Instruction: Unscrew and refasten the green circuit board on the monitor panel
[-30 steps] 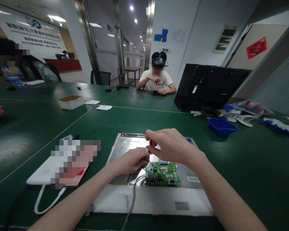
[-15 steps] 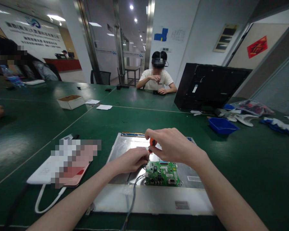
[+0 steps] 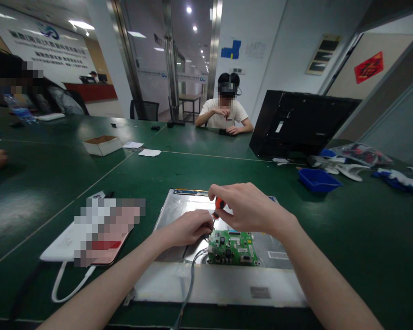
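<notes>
My right hand (image 3: 253,206) grips the orange and black handle of a screwdriver (image 3: 220,203) from above, shaft downward. Its tip comes down at the upper left corner of a green circuit board (image 3: 232,250); fingers hide the exact spot. Close beside the tip, my left hand (image 3: 189,228) has its fingers pinched together. What they hold, if anything, is hidden. The board sits on the back of a silver display panel (image 3: 223,286), which lies flat on the table. A grey cable (image 3: 192,277) runs from the board's left side toward the front edge.
On the green table (image 3: 179,172), a white power bank (image 3: 60,245) and pink phone (image 3: 115,245) lie left, joined by a white cable. A blue tray (image 3: 318,179) and black monitor (image 3: 299,123) stand right. An open box (image 3: 103,145) is far left. A person (image 3: 225,110) sits opposite.
The screwdriver handle's black and orange pattern looks slightly turned in my right hand. Both hands stay in the same place, and the view has shifted only a little.
</notes>
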A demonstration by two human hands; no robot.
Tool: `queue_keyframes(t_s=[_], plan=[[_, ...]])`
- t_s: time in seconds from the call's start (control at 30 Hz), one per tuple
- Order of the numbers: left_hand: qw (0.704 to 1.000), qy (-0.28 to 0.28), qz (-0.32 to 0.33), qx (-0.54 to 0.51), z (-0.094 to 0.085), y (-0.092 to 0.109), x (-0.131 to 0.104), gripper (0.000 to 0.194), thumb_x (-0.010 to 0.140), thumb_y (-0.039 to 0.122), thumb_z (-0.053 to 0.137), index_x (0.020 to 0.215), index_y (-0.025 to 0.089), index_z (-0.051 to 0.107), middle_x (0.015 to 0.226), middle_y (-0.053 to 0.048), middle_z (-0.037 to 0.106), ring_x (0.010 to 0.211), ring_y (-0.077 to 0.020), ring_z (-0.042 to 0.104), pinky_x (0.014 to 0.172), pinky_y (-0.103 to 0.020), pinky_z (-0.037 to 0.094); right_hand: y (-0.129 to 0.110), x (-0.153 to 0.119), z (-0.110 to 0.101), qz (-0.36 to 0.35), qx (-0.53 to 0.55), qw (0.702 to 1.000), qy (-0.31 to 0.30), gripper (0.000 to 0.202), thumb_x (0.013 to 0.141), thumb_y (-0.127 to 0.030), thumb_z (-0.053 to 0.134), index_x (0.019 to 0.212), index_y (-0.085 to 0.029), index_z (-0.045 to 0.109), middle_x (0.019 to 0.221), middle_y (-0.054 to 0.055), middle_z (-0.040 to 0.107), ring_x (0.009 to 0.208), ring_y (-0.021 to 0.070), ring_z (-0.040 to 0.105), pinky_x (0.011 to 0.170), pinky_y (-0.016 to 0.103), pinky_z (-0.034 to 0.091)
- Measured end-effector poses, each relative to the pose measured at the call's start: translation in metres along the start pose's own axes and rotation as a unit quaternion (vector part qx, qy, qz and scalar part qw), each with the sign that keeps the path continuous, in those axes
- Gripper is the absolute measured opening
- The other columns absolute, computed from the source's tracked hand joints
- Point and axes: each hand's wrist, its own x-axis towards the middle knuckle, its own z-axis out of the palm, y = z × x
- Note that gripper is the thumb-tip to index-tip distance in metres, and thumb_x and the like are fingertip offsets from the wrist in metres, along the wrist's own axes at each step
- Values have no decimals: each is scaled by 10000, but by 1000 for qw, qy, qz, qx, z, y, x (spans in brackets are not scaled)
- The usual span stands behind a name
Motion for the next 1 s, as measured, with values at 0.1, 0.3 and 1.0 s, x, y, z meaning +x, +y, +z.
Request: queue_keyframes(t_s=[0.1, 0.3, 1.0], plan=[[1000, -4, -4, -1, -1, 1, 0, 86, 865, 127, 545, 925, 182, 573, 940, -38, 633, 846, -189, 580, 732, -282, 431, 0, 0, 0, -3, -2, 1000, 1, 179, 857, -200, 556, 1034, -209, 533, 879, 11, 700, 691, 140, 588, 553, 265, 263], [1000, 6, -16, 9, -1, 3, 0, 59, 856, 136, 560, 897, 174, 577, 945, -43, 639, 851, -197, 584, 739, -293, 434, -1, -1, -3, -15, 10, 1000, -18, 212, 865, -173, 551, 1068, -224, 526, 949, 16, 692, 742, 145, 596, 578, 269, 284], [1000, -1, -7, 4, -1, 2, 0, 101, 869, 130, 557, 945, 181, 600, 950, -44, 648, 853, -188, 594, 737, -280, 447, -1, 1, -3, 16, -43, 999, -7, 123, 870, -265, 571, 978, -207, 557, 810, 19, 704, 656, 148, 595, 537, 263, 236]])
